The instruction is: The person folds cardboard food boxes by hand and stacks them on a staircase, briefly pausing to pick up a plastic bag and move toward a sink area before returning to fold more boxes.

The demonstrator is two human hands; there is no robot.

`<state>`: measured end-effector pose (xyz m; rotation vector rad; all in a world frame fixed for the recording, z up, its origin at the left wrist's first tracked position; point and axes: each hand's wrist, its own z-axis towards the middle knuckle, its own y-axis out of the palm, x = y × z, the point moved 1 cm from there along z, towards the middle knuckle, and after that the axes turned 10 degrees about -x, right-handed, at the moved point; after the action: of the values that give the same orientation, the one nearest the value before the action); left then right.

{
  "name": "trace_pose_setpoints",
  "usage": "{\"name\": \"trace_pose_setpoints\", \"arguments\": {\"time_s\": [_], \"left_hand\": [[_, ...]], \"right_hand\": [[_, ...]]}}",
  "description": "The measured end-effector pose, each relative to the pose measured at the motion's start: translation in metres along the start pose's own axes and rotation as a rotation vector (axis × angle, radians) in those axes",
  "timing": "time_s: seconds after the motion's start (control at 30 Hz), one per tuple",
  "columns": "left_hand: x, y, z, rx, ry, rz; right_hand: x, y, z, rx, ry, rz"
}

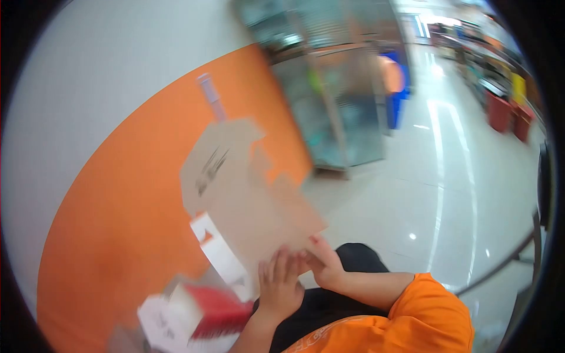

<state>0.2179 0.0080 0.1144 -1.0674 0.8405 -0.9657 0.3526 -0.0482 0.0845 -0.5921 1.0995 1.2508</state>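
Observation:
A flat, unfolded cardboard box blank (235, 194), brown with dark printing near its upper left, is held up above my lap. My left hand (281, 283) lies over its lower edge, fingers pressed against the board. At the lower right corner my right hand (323, 263) pinches the cardboard, its thumb near a small red spot. A white flap with an orange triangle (219, 253) sticks out along the left side of the blank. Below left, close to my left forearm, is a red and white carton (215, 312). Motion blurs the finger details.
An orange and white wall (118, 247) stands at the left, with a pale purple strip (212, 97) on it. Beyond is a glass cabinet (353, 112), beside a blue object. Red bins (498, 112) and loaded shelves line the far right of the shiny floor (400, 212).

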Motion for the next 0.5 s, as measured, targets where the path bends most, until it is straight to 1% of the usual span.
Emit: {"name": "trace_pose_setpoints", "arguments": {"time_s": [0.03, 0.07, 0.1, 0.13, 0.17, 0.2, 0.23, 0.27, 0.33, 0.37, 0.4, 0.43, 0.47, 0.5], "left_hand": [[0.001, 0.001, 0.003, -0.029, 0.106, -0.358], [-0.001, 0.003, 0.006, -0.084, 0.199, -0.72], [-0.005, 0.007, 0.005, -0.127, 0.136, -1.17], [-0.006, 0.01, 0.007, -0.19, 0.026, -1.613], [0.002, 0.009, 0.014, -0.223, 0.053, -1.642], [0.008, 0.007, 0.018, -0.171, -0.015, -1.906], [0.014, 0.002, 0.012, -0.103, -0.101, -2.165], [0.026, -0.005, 0.02, -0.006, -0.326, -2.074], [0.039, 0.008, 0.024, 0.111, -0.399, -2.056], [0.039, 0.005, 0.025, 0.097, -0.404, -2.069], [0.038, -0.002, 0.025, 0.176, -0.376, -2.048], [0.036, -0.012, 0.023, 0.258, -0.357, -2.02], [0.035, -0.022, 0.021, 0.255, -0.382, -2.023], [0.036, -0.03, 0.019, 0.282, -0.276, -2.111]], "right_hand": [[0.015, -0.024, -0.003, -0.046, -0.24, -0.379], [0.003, -0.046, -0.011, 0.038, -0.231, -0.433], [-0.014, -0.059, -0.017, -0.128, -0.348, -0.711], [-0.024, -0.068, -0.022, -0.33, -0.438, -0.978], [-0.029, -0.077, -0.028, -0.351, -0.443, -1.061], [-0.032, -0.082, -0.033, -0.39, -0.452, -1.134], [-0.039, -0.076, -0.042, -0.379, -0.498, -1.143], [-0.036, -0.077, -0.04, -0.388, -0.475, -1.153], [-0.03, -0.087, -0.05, -0.354, -0.644, -1.053], [-0.032, -0.085, -0.053, -0.337, -0.581, -0.949], [-0.033, -0.084, -0.056, -0.334, -0.565, -0.948], [-0.035, -0.083, -0.058, -0.262, -0.634, -0.806], [-0.036, -0.081, -0.06, -0.193, -0.696, -0.66], [-0.032, -0.08, -0.063, -0.204, -0.664, -0.558]]}}
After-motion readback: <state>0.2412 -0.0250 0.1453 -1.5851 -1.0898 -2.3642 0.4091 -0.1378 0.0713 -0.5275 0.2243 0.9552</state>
